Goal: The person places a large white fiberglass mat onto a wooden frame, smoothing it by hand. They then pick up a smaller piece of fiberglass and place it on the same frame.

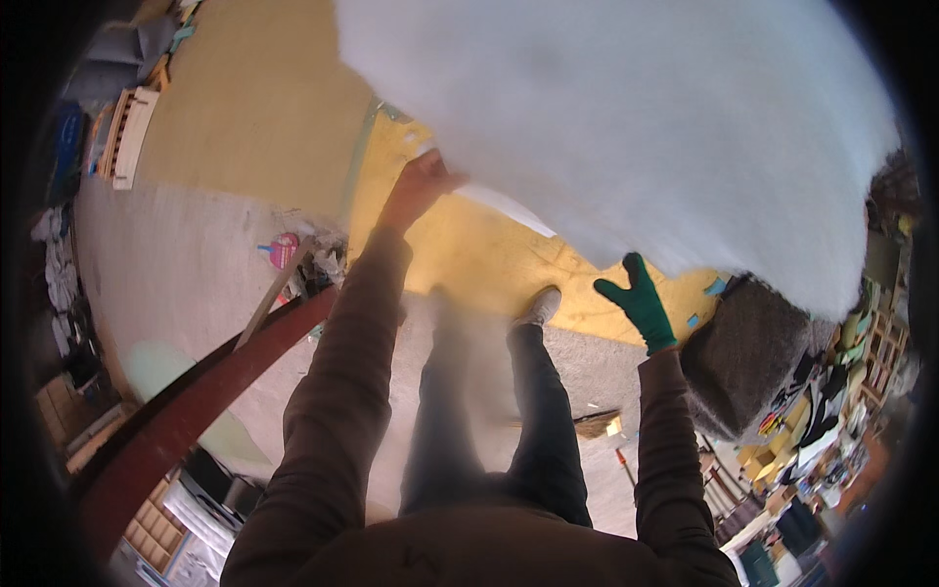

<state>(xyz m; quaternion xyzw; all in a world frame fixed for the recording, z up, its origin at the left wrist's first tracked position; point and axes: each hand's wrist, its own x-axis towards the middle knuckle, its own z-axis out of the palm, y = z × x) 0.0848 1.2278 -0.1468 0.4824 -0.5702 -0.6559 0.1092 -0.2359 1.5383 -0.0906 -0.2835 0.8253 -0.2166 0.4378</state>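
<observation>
A large sheet of fluffy white batting [626, 127] spreads across the upper right, above a yellow surface [469, 245]. My left hand [419, 188] is bare and closed on the batting's near left edge. Beside it, a thin, smooth white strip [509, 208] shows under that edge; whether it is a separate layer I cannot tell. My right hand [641, 305] wears a green glove. Its thumb stands apart from its fingers, which reach up to the batting's near edge; I see nothing held there.
A dark grey fuzzy bundle [748, 357] sits right of my gloved hand. A long reddish-brown beam [205, 411] slants across the lower left, near a pink item [283, 250] and scraps. A tan sheet [264, 98] lies far left. Cluttered goods [812, 421] line the right side.
</observation>
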